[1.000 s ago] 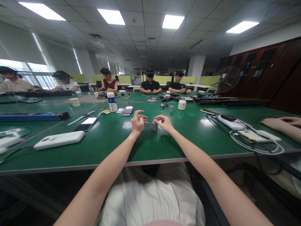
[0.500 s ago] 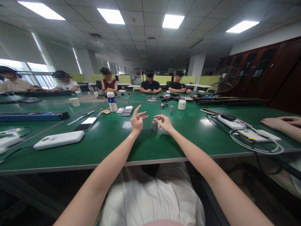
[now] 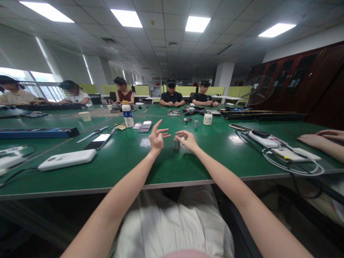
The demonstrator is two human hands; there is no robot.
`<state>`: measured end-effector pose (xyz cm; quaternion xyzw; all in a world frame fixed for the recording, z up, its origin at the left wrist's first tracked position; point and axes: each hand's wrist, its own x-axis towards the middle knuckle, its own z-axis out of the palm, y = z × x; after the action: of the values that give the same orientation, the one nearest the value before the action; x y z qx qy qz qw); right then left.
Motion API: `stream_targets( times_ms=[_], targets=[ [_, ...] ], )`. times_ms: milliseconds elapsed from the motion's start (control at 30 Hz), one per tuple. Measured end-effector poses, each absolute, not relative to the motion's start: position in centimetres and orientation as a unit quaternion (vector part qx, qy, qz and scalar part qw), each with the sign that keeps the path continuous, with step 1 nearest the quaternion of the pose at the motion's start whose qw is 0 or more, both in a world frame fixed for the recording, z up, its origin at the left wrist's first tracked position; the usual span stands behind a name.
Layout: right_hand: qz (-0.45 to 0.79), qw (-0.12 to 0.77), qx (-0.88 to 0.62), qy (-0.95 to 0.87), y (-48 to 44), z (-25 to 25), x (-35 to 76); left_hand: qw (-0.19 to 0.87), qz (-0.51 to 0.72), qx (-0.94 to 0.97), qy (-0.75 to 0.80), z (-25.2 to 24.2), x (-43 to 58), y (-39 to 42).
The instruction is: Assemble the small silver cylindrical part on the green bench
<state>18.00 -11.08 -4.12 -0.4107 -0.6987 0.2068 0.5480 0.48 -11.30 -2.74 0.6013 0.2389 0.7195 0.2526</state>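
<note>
A small silver metal cylinder (image 3: pixel 176 144) stands upright on the green table (image 3: pixel 172 170) in front of me. My right hand (image 3: pixel 189 141) is at its top, thumb and fingertips pinched there; whether a separate small part lies between them is too small to tell. To the left of the cylinder, my left hand (image 3: pixel 157 139) is raised with its fingers spread and nothing in it. Its fingertips point toward the cylinder but stay apart from it. Farther back stands a second metal cylinder (image 3: pixel 196 124), with small metal parts (image 3: pixel 185 120) beside it.
A white jar (image 3: pixel 208 118) and a bottle (image 3: pixel 128 114) stand farther back. On the left lie a phone (image 3: pixel 99 141) and a white power bank (image 3: pixel 67 159). Cables and a power strip (image 3: pixel 264 139) are at right, near another person's hands (image 3: pixel 318 139). Several people sit across.
My left hand's fingers have shifted slightly, extending a little farther toward the cylinder. The right hand keeps nearly the same pinch at the cylinder's top.
</note>
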Motion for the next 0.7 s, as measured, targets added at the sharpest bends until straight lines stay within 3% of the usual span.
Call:
stream_targets(
  times_ms=[267,700],
  targets=[
    [0.211,0.559,-0.493,-0.632,-9.0,-4.9,21.1,0.272,0.710,0.593,0.264,-3.0,0.0,-10.9],
    [0.265,0.423,-0.565,-0.657,-8.2,-6.6,23.6,0.272,0.717,0.585,0.262,-2.8,0.2,-11.1]
  ],
)
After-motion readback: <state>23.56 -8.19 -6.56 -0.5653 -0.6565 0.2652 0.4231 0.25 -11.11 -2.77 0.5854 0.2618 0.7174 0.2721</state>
